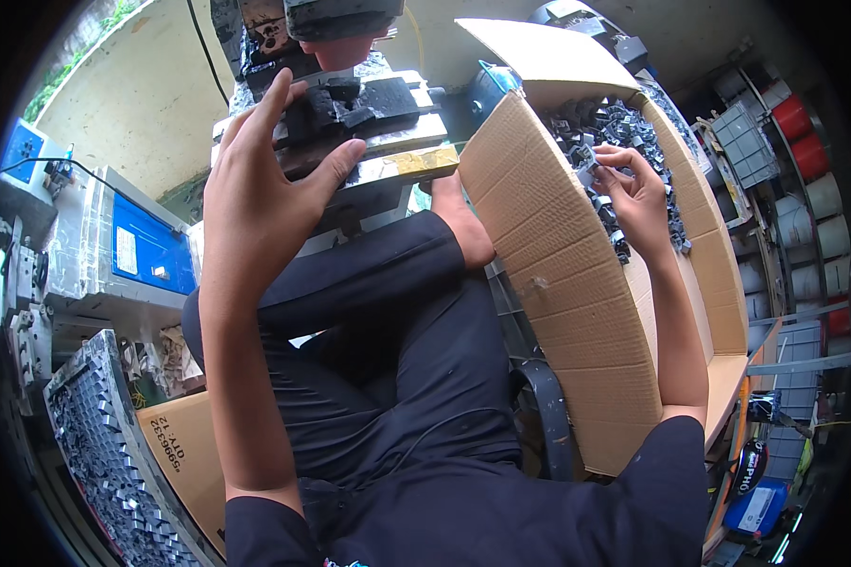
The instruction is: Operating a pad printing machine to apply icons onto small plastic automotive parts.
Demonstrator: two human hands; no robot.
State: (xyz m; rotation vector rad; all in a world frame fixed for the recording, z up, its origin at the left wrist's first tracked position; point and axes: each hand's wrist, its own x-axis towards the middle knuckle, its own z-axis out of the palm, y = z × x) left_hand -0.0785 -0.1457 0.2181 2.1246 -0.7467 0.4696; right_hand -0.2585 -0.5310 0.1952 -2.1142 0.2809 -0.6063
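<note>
My left hand (265, 184) is raised in front of the machine, thumb and fingers spread with nothing between them. Just beyond it sits a black fixture block (388, 102) on the machine's table; I cannot tell whether my fingertips touch it. Above the fixture hangs a reddish pad (336, 53) under the machine head. On the right, my right hand (638, 198) reaches into an open cardboard box (558, 274). Its thumb and fingers pinch a small grey and black part (583, 159). Many similar small dark parts (624, 128) lie heaped in the box.
At lower left stands a tray (113, 444) of small dark and silvery pieces, beside another cardboard box (184, 454). A grey cabinet with a blue panel (147, 246) is to the left. Shelves with red and white containers (808, 156) line the far right. My crossed legs fill the middle.
</note>
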